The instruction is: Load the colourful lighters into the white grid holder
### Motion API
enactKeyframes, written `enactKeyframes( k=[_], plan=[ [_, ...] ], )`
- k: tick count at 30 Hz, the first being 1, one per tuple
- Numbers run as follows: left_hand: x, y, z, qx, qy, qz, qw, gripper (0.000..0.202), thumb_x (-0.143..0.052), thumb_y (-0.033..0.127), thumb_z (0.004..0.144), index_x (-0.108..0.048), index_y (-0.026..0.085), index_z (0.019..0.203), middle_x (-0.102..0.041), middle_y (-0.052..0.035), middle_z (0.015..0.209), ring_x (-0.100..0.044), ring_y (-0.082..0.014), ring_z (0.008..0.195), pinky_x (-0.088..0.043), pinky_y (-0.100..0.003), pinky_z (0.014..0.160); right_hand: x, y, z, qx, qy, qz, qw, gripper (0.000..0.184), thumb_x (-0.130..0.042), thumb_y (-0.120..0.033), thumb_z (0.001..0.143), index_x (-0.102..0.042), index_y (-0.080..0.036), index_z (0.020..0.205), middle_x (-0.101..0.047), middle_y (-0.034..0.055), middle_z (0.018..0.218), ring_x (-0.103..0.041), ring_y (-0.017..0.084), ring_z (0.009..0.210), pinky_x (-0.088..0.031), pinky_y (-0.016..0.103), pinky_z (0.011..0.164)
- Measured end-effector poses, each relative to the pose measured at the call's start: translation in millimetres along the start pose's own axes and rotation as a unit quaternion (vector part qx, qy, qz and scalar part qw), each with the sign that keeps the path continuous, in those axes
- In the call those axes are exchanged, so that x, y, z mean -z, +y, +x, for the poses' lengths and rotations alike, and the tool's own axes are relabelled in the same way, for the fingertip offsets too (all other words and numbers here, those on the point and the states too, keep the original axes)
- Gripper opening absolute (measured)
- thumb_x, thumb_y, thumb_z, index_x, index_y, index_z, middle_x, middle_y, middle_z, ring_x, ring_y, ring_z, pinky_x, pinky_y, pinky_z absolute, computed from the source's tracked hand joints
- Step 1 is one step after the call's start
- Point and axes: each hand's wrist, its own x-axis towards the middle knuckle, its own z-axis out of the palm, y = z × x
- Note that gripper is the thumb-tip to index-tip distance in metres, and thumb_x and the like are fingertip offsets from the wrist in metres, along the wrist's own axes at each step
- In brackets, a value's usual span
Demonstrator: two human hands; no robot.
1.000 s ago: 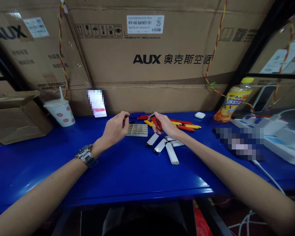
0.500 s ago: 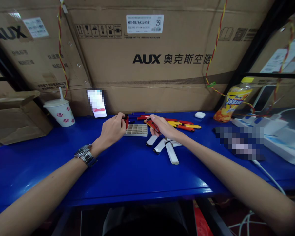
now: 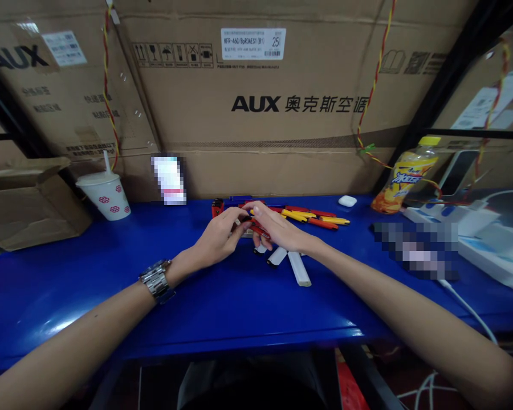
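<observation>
My left hand point(image 3: 218, 238) and my right hand point(image 3: 279, 229) meet over the middle of the blue table point(image 3: 222, 296), fingertips touching. Between them they pinch a slim red tool point(image 3: 259, 229), which my right hand's fingers curl round. The hands hide the small grey compartment tray beneath them almost entirely. A small red piece point(image 3: 217, 207) stands alone on the table just behind my left hand. Right under my right hand lie white oblong cases point(image 3: 299, 269). A metal watch point(image 3: 157, 280) is on my left wrist.
Red and yellow pen-like tools point(image 3: 312, 216) lie behind my right hand, with a white earbud case point(image 3: 347, 200) beyond. A paper cup with a straw point(image 3: 105, 195) and an open carton point(image 3: 25, 199) stand at the left. A yellow drink bottle point(image 3: 404, 181) and white devices point(image 3: 487, 239) are at the right.
My left hand set the small red piece down behind the tray and moved right to join my right hand on the red tool. Both hands now cover the grey tray.
</observation>
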Motion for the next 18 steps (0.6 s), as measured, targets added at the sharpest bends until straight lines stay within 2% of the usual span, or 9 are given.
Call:
enactKeyframes(
  k=[4,7,9,13,18],
  plan=[
    [15.4,-10.4,5.4,0.049,0.055,-0.008,0.997,0.013,-0.049,0.021,0.09,-0.056,0.017,0.1,-0.065,-0.0053,0.086,-0.059,-0.0128,0.064,-0.05,-0.029,0.064,12.9,4.0,1.6,0.019,0.069,-0.084,0.994,0.055,-0.02,-0.06,0.095,-0.046,-0.023,0.125,-0.064,0.0021,0.075,-0.058,0.011,0.051,-0.042,0.024,0.052],
    [31.0,-23.1,8.5,0.024,0.089,0.047,0.995,0.016,-0.049,0.021,0.09,-0.059,0.017,0.102,-0.066,-0.0076,0.095,-0.061,-0.0161,0.077,-0.051,-0.032,0.072,31.9,14.8,3.0,0.028,0.115,-0.128,0.985,0.055,-0.021,-0.059,0.095,-0.05,-0.02,0.121,-0.067,0.005,0.086,-0.056,0.01,0.049,-0.045,0.027,0.06],
    [39.1,-33.5,8.5,-0.003,0.069,0.091,0.993,0.019,-0.048,0.02,0.09,-0.061,0.018,0.104,-0.065,-0.0076,0.095,-0.061,-0.0175,0.084,-0.051,-0.034,0.076,45.4,23.8,3.5,0.022,0.14,-0.152,0.978,0.055,-0.021,-0.059,0.095,-0.052,-0.019,0.117,-0.067,0.0061,0.088,-0.056,0.01,0.048,-0.045,0.028,0.062],
    [46.3,-53.1,5.1,-0.033,0.004,0.141,0.989,0.02,-0.048,0.019,0.09,-0.062,0.019,0.104,-0.064,-0.0075,0.093,-0.061,-0.0183,0.083,-0.05,-0.034,0.075,66.7,38.5,3.0,0.0,0.17,-0.182,0.968,0.056,-0.02,-0.058,0.096,-0.054,-0.018,0.113,-0.067,0.007,0.088,-0.056,0.011,0.047,-0.045,0.029,0.061],
    [47.3,-63.4,2.3,-0.043,-0.001,0.178,0.983,0.018,-0.048,0.02,0.09,-0.06,0.017,0.103,-0.065,-0.0095,0.095,-0.062,-0.0204,0.085,-0.051,-0.035,0.075,78.3,41.1,0.7,-0.015,0.182,-0.215,0.959,0.054,-0.02,-0.056,0.096,-0.055,-0.018,0.109,-0.068,0.0079,0.089,-0.057,0.012,0.048,-0.047,0.03,0.065]
  ],
)
